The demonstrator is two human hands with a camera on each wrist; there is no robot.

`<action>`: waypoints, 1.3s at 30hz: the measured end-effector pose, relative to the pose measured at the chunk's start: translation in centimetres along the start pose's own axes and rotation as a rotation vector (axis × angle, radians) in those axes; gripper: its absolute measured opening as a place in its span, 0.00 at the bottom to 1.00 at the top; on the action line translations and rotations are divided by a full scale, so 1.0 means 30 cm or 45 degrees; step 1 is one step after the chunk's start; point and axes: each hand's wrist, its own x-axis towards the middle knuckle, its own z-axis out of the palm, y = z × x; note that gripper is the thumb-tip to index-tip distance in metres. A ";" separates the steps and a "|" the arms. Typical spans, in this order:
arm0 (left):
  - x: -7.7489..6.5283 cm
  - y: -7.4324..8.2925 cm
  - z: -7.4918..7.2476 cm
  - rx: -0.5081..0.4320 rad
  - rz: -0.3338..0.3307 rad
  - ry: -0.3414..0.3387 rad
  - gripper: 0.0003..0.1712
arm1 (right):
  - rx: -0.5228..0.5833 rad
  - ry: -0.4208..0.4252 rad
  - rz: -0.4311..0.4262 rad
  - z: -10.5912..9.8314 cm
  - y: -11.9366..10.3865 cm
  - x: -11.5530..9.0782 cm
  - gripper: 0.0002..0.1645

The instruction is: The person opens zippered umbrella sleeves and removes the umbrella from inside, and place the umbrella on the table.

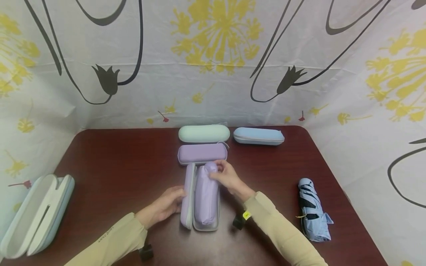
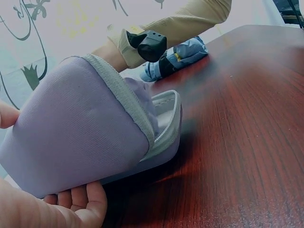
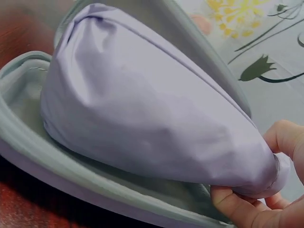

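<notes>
Half done, it seems: right fingers (image 3: 284, 135) pinch the purple umbrella (image 1: 205, 197), in its open case (image 3: 95, 183); left fingers (image 2: 96, 195) hold the lid (image 1: 188, 199), not closed. The blue umbrella (image 1: 315, 220) lies out on the surface (image 1: 133, 162).

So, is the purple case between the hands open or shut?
Open: the left hand holds the lid raised, and the uncovered base shows beneath the purple bundle.

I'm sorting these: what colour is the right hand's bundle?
The bundle is light purple, clearest in the right wrist view.
</notes>
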 end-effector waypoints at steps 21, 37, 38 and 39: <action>-0.038 0.022 -0.051 0.060 0.017 -0.009 0.37 | 0.081 0.051 0.056 -0.209 -0.066 -0.024 0.29; -0.129 0.086 -0.192 0.088 0.070 0.008 0.22 | -0.074 0.181 0.078 -0.460 -0.059 -0.101 0.31; -0.135 0.092 -0.203 0.100 0.073 0.013 0.24 | -0.096 0.179 0.078 -0.475 -0.058 -0.107 0.31; -0.140 0.098 -0.214 0.112 0.075 0.022 0.25 | -0.114 0.178 0.074 -0.489 -0.059 -0.114 0.31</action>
